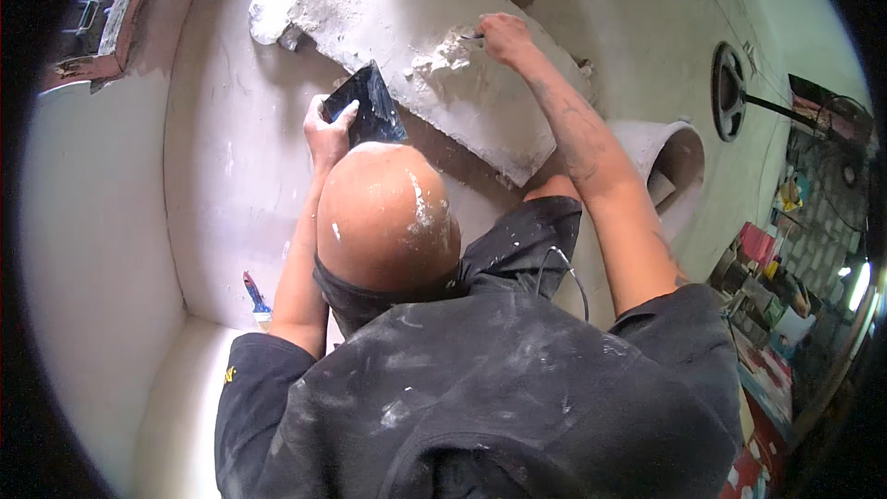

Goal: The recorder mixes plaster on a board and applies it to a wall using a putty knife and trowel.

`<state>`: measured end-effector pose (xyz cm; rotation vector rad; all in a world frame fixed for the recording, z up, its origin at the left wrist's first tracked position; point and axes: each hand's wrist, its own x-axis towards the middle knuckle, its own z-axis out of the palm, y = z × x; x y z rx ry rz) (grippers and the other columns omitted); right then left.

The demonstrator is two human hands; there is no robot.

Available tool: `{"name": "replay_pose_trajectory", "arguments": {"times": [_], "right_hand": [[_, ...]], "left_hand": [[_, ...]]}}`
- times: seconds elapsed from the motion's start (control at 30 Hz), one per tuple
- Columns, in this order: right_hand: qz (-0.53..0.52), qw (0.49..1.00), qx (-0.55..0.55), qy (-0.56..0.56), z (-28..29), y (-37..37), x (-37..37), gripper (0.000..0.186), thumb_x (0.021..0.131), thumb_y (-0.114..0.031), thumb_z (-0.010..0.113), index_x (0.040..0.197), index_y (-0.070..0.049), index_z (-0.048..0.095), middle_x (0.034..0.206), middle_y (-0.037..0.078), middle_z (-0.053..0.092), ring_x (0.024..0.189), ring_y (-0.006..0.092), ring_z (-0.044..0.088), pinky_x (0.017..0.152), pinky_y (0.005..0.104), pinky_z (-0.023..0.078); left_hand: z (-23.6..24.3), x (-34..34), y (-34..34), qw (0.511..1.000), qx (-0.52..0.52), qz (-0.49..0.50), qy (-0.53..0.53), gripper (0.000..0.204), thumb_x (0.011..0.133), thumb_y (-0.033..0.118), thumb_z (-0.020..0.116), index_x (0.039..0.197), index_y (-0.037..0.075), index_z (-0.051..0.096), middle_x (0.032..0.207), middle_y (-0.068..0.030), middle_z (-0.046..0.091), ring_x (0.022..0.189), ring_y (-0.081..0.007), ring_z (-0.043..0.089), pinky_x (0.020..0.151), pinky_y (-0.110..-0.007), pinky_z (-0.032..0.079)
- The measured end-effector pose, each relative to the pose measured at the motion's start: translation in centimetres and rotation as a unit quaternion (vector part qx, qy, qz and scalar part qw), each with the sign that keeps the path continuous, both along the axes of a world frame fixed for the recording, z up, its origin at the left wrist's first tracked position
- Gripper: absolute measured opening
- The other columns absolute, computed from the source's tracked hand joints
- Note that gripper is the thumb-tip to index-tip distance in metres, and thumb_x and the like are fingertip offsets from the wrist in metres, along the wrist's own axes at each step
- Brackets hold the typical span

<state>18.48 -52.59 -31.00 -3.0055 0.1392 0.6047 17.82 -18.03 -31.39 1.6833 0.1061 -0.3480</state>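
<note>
In the head view my left hand (330,132) grips a dark, flat, square-edged plate (371,103), thumb across its near face. My right hand (505,37), farther off and to the right, is closed round a thin tool (473,36). Only a short dark end of it sticks out, so its kind is unclear. Just left of that tool, a rough patch of white paste (439,57) lies on a large pale slab (462,115) set at a slant. Crumbly white material covers the slab's far left corner.
A white rounded lump (273,17) sits beside the slab's left corner. A blue-handled paintbrush (257,300) lies by my left arm. My paint-spotted bare knee (383,217) is near the plate. Right stand a hollow pale cylinder (673,166), a black spoked round object (729,91) and clutter.
</note>
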Motion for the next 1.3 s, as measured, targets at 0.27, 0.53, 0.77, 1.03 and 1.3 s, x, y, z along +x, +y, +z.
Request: {"name": "replay_pose_trajectory", "arguments": {"times": [0.27,0.53,0.77,1.03,1.3], "right_hand": [[0.117,0.989,0.020,-0.090,0.0,0.3,-5.1,0.025,0.070,-0.005,0.053,0.087,-0.014,0.069,0.098,0.009,0.066,0.093,0.0305,0.062,0.077,0.0410,0.051],[-0.025,0.999,0.028,-0.002,3.1,-0.1,0.3,0.033,0.069,-0.004,0.053,0.094,-0.018,0.070,0.098,0.010,0.065,0.096,0.0302,0.061,0.082,0.0382,0.050],[0.106,0.990,0.022,-0.088,0.0,2.3,0.0,0.026,0.073,-0.003,0.051,0.089,-0.015,0.067,0.101,0.004,0.062,0.100,0.0257,0.058,0.083,0.0381,0.049],[0.189,0.972,0.046,-0.132,0.3,0.1,-2.5,0.010,0.070,-0.006,0.056,0.076,-0.008,0.064,0.088,0.009,0.061,0.090,0.0281,0.061,0.076,0.0385,0.050],[0.250,0.966,-0.063,0.013,5.4,0.7,-0.5,0.010,0.069,-0.006,0.056,0.072,-0.004,0.065,0.085,0.013,0.067,0.085,0.0296,0.064,0.076,0.0400,0.051]], "left_hand": [[3.2,1.4,-1.3,0.999,-0.010,-0.019,-0.031,0.017,0.075,0.006,0.071,0.085,0.001,0.058,0.077,-0.0033,0.062,0.069,-0.0093,0.055,0.065,-0.024,0.045],[3.0,0.4,0.9,0.999,-0.050,-0.012,-0.003,0.014,0.076,0.005,0.070,0.085,-0.001,0.061,0.078,-0.0041,0.064,0.069,-0.0085,0.055,0.064,-0.024,0.045],[-0.5,-0.2,1.0,0.996,0.024,-0.072,0.039,0.017,0.079,0.012,0.069,0.086,-0.002,0.063,0.077,-0.0035,0.064,0.068,-0.0091,0.053,0.063,-0.024,0.044],[0.4,1.8,-1.4,0.980,-0.152,-0.037,0.124,0.028,0.088,0.016,0.060,0.109,-0.003,0.060,0.097,-0.0073,0.065,0.084,-0.0127,0.058,0.076,-0.026,0.046],[1.6,4.8,-4.8,0.987,-0.004,-0.136,0.090,0.033,0.085,0.027,0.065,0.101,-0.002,0.064,0.086,-0.0079,0.068,0.074,-0.0117,0.059,0.069,-0.027,0.047]]}}
